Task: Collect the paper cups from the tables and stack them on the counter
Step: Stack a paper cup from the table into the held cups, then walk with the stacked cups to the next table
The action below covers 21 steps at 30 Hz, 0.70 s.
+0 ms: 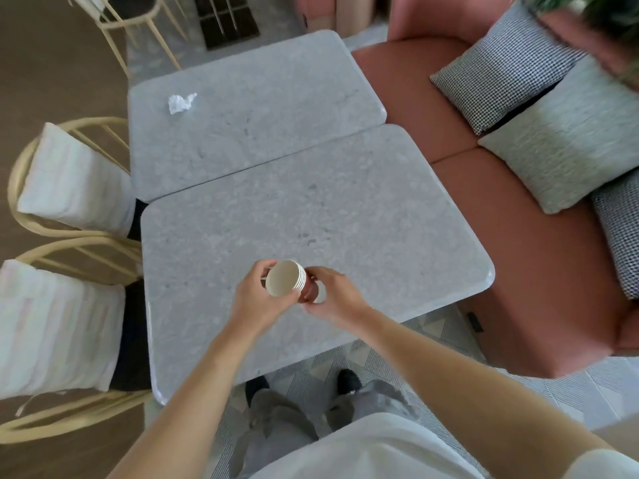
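Both hands are up over the near end of the closer counter (345, 209), holding a nested stack of paper cups (287, 282) on its side, mouth toward the camera. Left hand (257, 302) wraps the rim end, right hand (333, 295) curls round the base — its fingers hide most of the brown lower part. A crumpled napkin (181, 103) sits near the far counter's (259, 98) left edge — chairs crowd that side.
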Motion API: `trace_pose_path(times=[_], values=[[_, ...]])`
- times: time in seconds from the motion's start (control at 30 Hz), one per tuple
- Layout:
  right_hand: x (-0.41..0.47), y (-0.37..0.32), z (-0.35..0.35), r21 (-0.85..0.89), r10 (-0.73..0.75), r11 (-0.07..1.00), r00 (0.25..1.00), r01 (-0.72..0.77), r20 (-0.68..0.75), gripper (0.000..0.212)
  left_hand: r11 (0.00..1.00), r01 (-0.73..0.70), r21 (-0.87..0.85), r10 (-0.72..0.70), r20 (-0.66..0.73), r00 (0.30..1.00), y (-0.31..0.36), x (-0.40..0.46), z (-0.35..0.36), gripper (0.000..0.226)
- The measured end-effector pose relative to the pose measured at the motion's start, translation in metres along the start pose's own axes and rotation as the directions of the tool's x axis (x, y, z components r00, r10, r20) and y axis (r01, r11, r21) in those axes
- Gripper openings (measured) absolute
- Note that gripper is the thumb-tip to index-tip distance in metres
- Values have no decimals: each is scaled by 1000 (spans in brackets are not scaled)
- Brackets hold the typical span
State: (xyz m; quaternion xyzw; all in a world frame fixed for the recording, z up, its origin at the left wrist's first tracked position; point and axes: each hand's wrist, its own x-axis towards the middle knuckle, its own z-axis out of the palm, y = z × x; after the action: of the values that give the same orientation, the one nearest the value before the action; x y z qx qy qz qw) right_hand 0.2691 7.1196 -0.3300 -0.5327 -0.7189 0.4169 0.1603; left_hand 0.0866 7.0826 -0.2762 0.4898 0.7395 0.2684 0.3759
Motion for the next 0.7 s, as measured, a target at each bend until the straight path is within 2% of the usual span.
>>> trace_pose_path(times=[0.2,0.37,0.57,0.7], values=[[22,-40,-61,29,-62,997,988,66,-139,62,980,-199,-26,197,-75,978,70,16,-34,71],[38,-97,-120,12,-174,983,948,184,-267,58,926,-373,-60,360,-160,919,137,20,-79,65],[51,-187,-178,-46,-395,915,869,400,-297,52,849,-528,3,505,-300,810,198,12,-153,69],[52,-247,-194,-101,-503,863,817,496,-281,58,820,-568,74,553,-364,750,223,-7,-203,70]])
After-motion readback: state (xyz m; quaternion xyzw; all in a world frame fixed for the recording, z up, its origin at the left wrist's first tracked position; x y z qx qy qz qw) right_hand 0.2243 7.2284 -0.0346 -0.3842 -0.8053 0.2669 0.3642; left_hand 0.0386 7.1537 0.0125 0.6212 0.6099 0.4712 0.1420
